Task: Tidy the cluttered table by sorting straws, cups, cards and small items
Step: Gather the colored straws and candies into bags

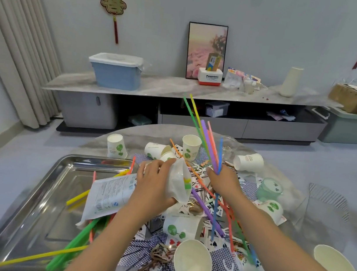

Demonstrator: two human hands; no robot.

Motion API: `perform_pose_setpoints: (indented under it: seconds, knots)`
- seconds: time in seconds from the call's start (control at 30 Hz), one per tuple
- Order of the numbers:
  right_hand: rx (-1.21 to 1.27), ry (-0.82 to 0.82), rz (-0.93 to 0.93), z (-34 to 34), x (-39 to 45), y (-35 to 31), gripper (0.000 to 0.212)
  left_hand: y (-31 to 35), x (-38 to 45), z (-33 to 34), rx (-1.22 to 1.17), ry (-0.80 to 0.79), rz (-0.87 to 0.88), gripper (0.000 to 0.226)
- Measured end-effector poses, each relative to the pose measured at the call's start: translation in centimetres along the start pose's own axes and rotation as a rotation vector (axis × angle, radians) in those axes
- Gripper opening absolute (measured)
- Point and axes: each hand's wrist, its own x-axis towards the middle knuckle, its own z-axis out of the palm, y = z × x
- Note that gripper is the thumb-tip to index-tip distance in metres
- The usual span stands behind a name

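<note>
1. Head view is looking down on a round marble table that is carrying a jumble of cups, cards and straws; a steel tray is sitting at its left side.
2. The left hand is gripping a crumpled white plastic bag over the middle of the pile, fingers curled over its top; a flat white packet is lying just beside that hand, half over the tray's edge.
3. The right hand is clamping a bundle of coloured straws, fingers closed around their middle; their upper ends are fanning up and away, their lower ends are trailing down over the cards.
4. More straws, green and yellow, are lying across the tray's near corner.
5. Playing cards are spreading across the table, some face up, some blue-backed.
6. Paper cups with a green print are standing or lying scattered; one upright cup is standing beyond the hands; another cup is tilting towards the camera between the forearms; a third is sitting at the right edge.
7. A green translucent cup is resting right of the right hand.
</note>
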Motion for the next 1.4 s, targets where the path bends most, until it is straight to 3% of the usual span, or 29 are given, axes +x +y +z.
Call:
perform_pose_setpoints:
  seconds: [0.17,0.3,0.53,0.73,0.87,1.03,1.3,1.4]
  knots:
    - [0.489,0.160,0.017,-0.5,-3.6,0.6,0.031,0.7,-1.3,-0.7,0.006,-0.011,-0.001,0.092]
    - [0.597,0.248,-0.039,-1.4,-4.8,0.6,0.033,0.9,-1.9,-1.0,-0.012,-0.017,-0.018,0.093]
    - [0.540,0.294,-0.109,-2.3,-5.5,1.6,0.018,1.4,-2.2,-1.2,-0.003,-0.030,-0.037,0.094]
    - [0.468,0.343,-0.182,-2.3,-5.9,1.5,0.019,1.7,-2.3,-1.0,0.003,-0.033,-0.041,0.092]
    - [0.544,0.376,-0.152,-2.2,-6.1,1.4,0.031,1.8,-2.2,-1.0,-0.004,-0.035,-0.043,0.092]
    - [0.610,0.377,-0.159,-2.1,-6.5,1.5,0.015,1.9,-2.2,-1.0,0.003,-0.037,-0.042,0.092]
    - [0.576,0.395,-0.148,-2.8,-7.4,1.6,0.014,2.4,-2.4,-1.1,0.005,-0.032,-0.037,0.091]
    - [0.546,0.407,-0.131,-3.1,-7.7,1.6,0.033,2.7,-2.4,-1.1,0.014,-0.025,-0.030,0.091]
